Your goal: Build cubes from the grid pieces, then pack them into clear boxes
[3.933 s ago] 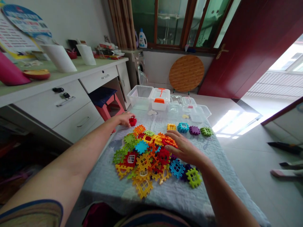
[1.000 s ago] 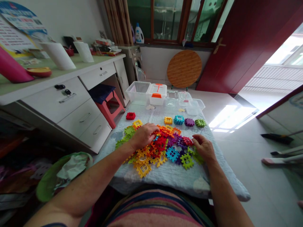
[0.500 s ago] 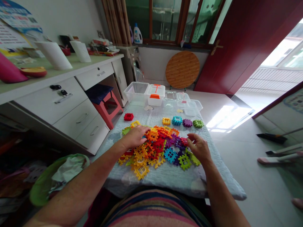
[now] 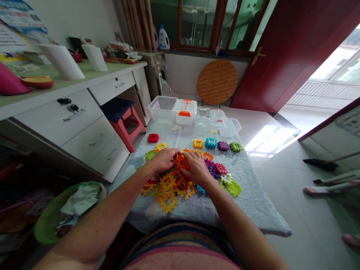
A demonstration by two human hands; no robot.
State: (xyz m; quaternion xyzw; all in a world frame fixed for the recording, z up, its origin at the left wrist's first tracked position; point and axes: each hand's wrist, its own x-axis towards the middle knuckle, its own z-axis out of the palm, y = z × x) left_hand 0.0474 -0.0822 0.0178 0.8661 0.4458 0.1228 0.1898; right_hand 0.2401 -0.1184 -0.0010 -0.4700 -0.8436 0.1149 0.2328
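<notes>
A heap of plastic interlocking building pieces (image 4: 168,183), square frames with toothed edges in yellow, orange, red, purple, blue and green, lies on the cloth-covered table in front of me. My left hand (image 4: 163,160) rests at the heap's back left, fingers bent together against the pieces; its fingertips are partly hidden. From the right, my right hand (image 4: 197,167) reaches over the middle, fingers and thumb apart around an orange-red piece (image 4: 182,162) between the hands. Farther back stand assembled blocks: red (image 4: 153,138), yellow (image 4: 198,143), blue (image 4: 210,143), purple (image 4: 223,146) and green (image 4: 235,147).
Clear plastic bins (image 4: 163,108) and a lidded box with orange clips (image 4: 185,114) line the table's far end. Left of the table are a white desk (image 4: 81,127), a pink stool (image 4: 129,127) and a green basket (image 4: 42,225). A round wooden tabletop (image 4: 217,81) leans against the back wall.
My right hand has moved left from the heap's right edge to its middle, beside my left hand. It now covers some blue and purple pieces. My left hand has barely moved.
</notes>
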